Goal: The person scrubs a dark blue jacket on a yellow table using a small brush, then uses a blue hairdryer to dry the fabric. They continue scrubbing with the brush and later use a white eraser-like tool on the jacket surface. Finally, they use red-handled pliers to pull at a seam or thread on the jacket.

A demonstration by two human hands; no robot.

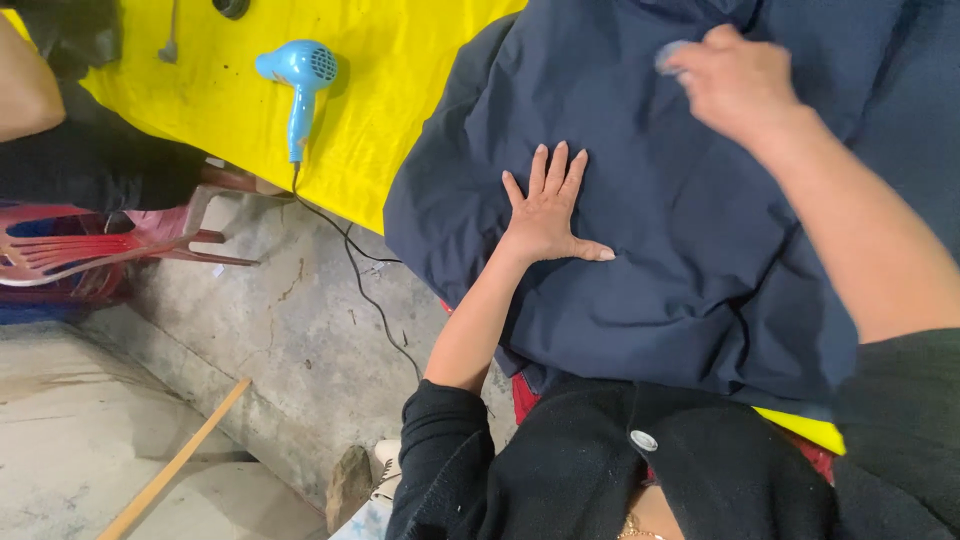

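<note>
A dark navy garment (690, 270) lies spread over a yellow-covered table (400, 90), its edge hanging off the near side. My left hand (548, 210) presses flat on the cloth, fingers spread, holding nothing. My right hand (735, 80) hovers over the garment farther up, fingers closed around a small grey-blue object (668, 55) that is blurred. I cannot tell what that object is.
A blue hair dryer (298, 80) lies on the yellow cover, its black cord (360, 280) trailing down to the concrete floor. Red plastic chairs (90, 250) stand at left, next to another person's arm (25, 90). A wooden stick (175, 460) lies on the floor.
</note>
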